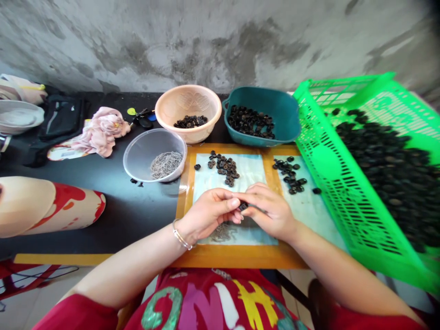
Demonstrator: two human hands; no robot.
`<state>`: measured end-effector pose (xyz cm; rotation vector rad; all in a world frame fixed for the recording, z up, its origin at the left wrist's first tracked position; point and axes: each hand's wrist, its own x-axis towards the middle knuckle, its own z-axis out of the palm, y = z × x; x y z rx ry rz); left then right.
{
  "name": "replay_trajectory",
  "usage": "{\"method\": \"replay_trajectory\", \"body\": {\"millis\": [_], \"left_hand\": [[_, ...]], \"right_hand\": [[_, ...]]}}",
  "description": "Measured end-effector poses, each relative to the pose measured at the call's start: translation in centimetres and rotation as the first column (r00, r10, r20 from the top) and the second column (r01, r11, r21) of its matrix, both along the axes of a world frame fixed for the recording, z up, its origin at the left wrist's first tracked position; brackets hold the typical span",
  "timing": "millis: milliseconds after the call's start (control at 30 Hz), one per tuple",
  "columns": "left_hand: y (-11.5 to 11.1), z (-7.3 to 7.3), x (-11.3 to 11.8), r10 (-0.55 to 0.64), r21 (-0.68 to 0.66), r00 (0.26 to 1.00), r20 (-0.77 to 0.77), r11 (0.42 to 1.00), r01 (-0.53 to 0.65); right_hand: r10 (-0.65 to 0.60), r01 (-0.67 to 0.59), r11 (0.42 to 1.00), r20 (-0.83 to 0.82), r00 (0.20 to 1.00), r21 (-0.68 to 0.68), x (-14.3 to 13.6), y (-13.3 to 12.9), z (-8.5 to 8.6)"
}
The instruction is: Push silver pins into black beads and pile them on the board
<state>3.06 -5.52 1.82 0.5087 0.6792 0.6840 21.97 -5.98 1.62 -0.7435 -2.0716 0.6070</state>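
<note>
My right hand pinches a small black part between thumb and fingers. Against it, from the left, my left hand has its thumb and fingers pressed together; anything held in that pinch is too small to make out. Both hands meet above a pale sheet taped to the table. Small black discs lie on the sheet just beyond them, and a pile of thin metal pins lies partly below my left hand. More black parts are scattered on a second sheet to the right.
A clear bowl holds metal pins. Behind are a peach basket and a teal basin, both with black parts. A green crate full of black pieces stands right. Pink cloth and a red-and-cream cylinder are left.
</note>
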Motion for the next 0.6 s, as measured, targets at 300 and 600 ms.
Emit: {"method": "replay_trajectory", "body": {"millis": [300, 600], "left_hand": [[-0.37, -0.10, 0.15, 0.049, -0.017, 0.998, 0.037, 0.999, -0.048], [-0.39, 0.08, 0.20, 0.055, 0.050, 0.998, -0.011, 0.997, -0.055]], "right_hand": [[-0.014, 0.014, 1.000, -0.020, 1.000, -0.002, -0.14, -0.21, 0.37], [-0.021, 0.021, 1.000, 0.002, 1.000, 0.001, -0.33, -0.20, 0.33]]}}
